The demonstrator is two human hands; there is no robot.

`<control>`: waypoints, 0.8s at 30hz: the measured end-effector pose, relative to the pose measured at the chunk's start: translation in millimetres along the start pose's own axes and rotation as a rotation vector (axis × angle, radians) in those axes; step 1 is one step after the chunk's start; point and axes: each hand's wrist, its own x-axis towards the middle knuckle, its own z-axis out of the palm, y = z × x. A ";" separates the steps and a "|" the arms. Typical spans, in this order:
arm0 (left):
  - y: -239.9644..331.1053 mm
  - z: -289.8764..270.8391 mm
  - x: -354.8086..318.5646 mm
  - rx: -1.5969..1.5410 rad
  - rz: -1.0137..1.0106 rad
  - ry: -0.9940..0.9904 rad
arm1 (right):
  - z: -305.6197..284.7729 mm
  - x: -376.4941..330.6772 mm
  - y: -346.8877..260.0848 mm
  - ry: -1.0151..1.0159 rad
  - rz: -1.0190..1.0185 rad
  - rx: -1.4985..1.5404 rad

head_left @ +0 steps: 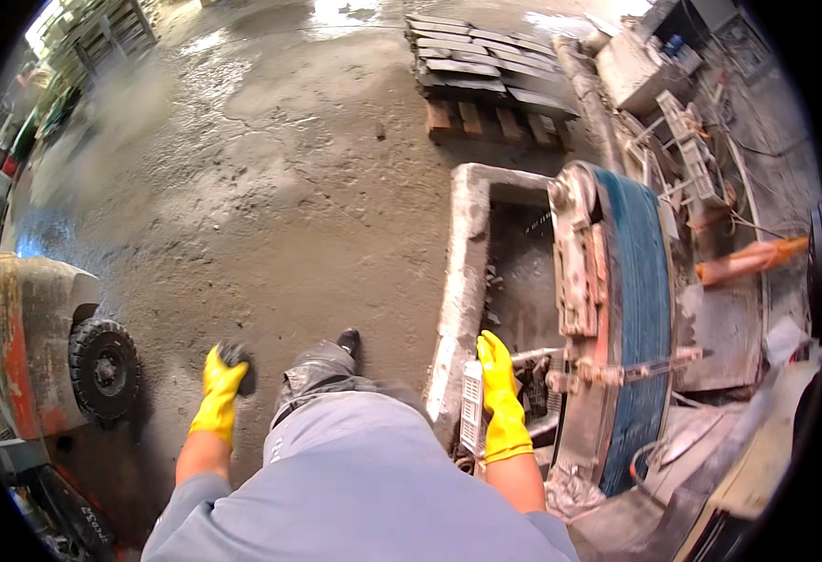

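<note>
Well, our left hand (pixel 221 386) curls round a dark lump (pixel 236 356) above the floor (pixel 336 215) — best we grip it snugly. Our right hand (pixel 501 398), fingers nearly straight, hangs beside a white slotted crate (pixel 472 409); touching, we can't tell.

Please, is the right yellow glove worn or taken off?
Worn: the yellow glove covers the right hand and wrist; bare forearm shows below.

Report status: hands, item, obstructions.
Left gloved hand at dark object, grip unclear. Right gloved hand beside white slotted panel, contact unclear. Blue belt further right.
</note>
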 end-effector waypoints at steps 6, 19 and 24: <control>393.1 139.7 154.8 -0.459 0.386 -0.566 | 35.6 111.6 -110.7 -0.180 -0.155 0.171; 813.1 454.6 244.8 -0.709 0.216 -1.425 | -104.1 421.4 -355.1 -0.131 -0.182 0.855; 917.8 589.3 309.9 -0.391 0.578 -1.559 | -185.0 539.1 -378.5 0.305 -0.339 0.536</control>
